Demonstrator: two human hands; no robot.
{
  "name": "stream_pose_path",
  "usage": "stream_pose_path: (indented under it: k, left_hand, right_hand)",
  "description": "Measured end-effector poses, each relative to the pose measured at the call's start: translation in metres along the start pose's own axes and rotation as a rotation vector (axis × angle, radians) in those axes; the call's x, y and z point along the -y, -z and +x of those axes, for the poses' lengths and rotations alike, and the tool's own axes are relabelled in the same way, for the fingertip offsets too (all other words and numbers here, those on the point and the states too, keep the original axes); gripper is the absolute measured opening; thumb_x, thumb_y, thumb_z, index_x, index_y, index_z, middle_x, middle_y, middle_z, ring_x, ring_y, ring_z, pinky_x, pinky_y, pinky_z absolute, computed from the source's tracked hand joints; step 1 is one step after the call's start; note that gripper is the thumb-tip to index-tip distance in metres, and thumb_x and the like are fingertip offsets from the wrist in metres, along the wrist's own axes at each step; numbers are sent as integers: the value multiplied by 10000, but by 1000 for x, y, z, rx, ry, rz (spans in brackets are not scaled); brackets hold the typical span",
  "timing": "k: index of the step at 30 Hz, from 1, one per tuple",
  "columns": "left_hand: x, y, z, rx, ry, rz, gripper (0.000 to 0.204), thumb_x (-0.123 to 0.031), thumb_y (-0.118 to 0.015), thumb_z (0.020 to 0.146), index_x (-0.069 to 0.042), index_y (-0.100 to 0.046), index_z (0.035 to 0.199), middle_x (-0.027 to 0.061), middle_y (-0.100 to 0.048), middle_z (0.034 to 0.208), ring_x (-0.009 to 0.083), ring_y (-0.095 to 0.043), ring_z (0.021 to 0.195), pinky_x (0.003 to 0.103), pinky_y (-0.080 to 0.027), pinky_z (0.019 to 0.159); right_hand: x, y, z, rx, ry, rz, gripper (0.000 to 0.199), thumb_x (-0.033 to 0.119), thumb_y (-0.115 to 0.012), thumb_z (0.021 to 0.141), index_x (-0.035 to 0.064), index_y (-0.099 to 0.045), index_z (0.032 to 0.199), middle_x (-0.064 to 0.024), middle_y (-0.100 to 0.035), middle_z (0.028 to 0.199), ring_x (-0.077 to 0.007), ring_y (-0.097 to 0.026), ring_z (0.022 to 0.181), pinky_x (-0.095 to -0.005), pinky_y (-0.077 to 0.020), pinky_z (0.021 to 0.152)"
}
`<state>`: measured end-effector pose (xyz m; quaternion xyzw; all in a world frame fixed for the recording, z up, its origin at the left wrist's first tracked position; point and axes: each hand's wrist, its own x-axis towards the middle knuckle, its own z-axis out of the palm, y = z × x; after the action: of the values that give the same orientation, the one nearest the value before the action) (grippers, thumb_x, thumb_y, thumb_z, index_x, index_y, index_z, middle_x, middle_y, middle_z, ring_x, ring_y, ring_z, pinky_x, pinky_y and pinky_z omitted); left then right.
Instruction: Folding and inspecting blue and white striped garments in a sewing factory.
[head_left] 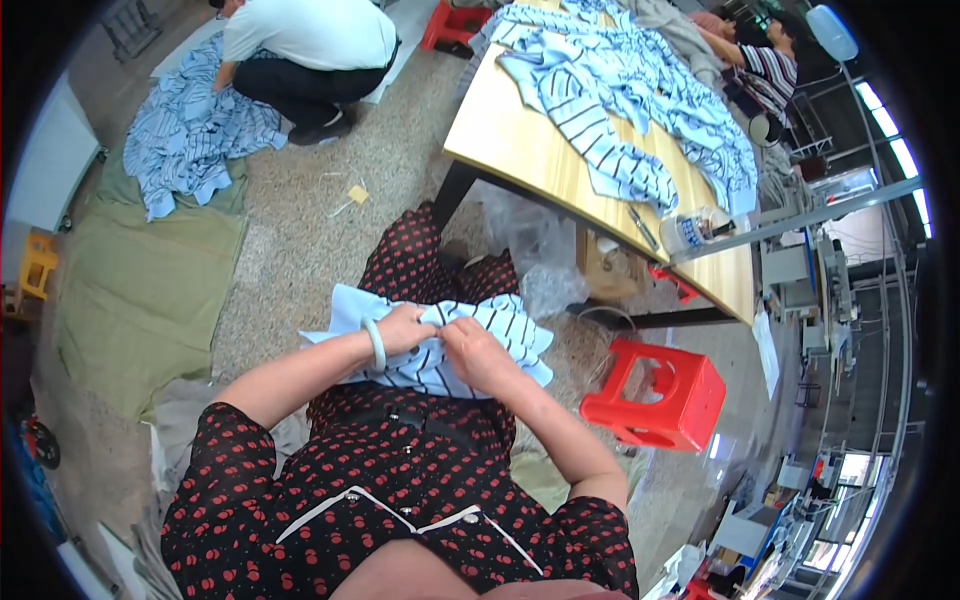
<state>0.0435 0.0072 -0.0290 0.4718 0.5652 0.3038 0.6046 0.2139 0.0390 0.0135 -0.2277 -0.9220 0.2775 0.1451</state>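
Observation:
Across my lap lies a light blue garment (515, 345) with dark stripes, partly bunched, with a plain blue part at its left. My left hand (402, 328), a pale bangle on its wrist, grips the cloth near the middle. Right beside it my right hand (475, 352) pinches the same fabric, fingers closed and almost meeting the left ones. Whether something small sits between the fingertips is hidden.
A wooden table (480, 125) ahead to the right bears striped garments (610, 110) and a clear plastic jar (685, 232). A red stool (660, 395) lies tipped at my right. A person (310, 50) crouches far left over a garment pile (195, 125) on green cloth (150, 290).

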Motion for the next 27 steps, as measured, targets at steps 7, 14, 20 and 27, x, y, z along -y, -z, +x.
stream_pose_path:
  k: [7, 14, 20, 27]
  left_hand:
    - [12, 1, 7, 41, 88, -67, 258, -246, -579, 706, 12, -581, 685, 61, -559, 594, 118, -485, 520, 273, -378, 463]
    - [0, 10, 4, 70, 2, 111, 243, -240, -530, 728, -7, -600, 713, 95, -582, 610, 172, -538, 554, 319, -411, 510]
    - [-5, 7, -14, -48, -159, 474, 304, -269, -466, 732, 7, -592, 745, 250, -571, 756, 379, -560, 734, 444, -430, 673]
    - [0, -14, -19, -130, -199, 498, 243, -194, -488, 703, 25, -578, 756, 238, -581, 777, 368, -566, 764, 433, -442, 693]
  right_hand:
    - [5, 2, 4, -31, 16, -46, 125, -16, -497, 676, 11, -495, 798, -132, -503, 759, -293, -506, 760, -372, -436, 647]
    - [4, 0, 6, -7, 32, -144, 111, -5, -463, 703, 17, -484, 810, -124, -518, 795, -281, -514, 792, -354, -445, 666]
    - [8, -6, 14, -33, 89, -69, 156, -19, -473, 676, 18, -482, 828, -140, -516, 810, -302, -506, 812, -372, -434, 692]
    - [11, -1, 13, 38, 37, -31, 130, -35, -475, 683, 7, -510, 800, -162, -522, 759, -327, -505, 756, -394, -417, 655]
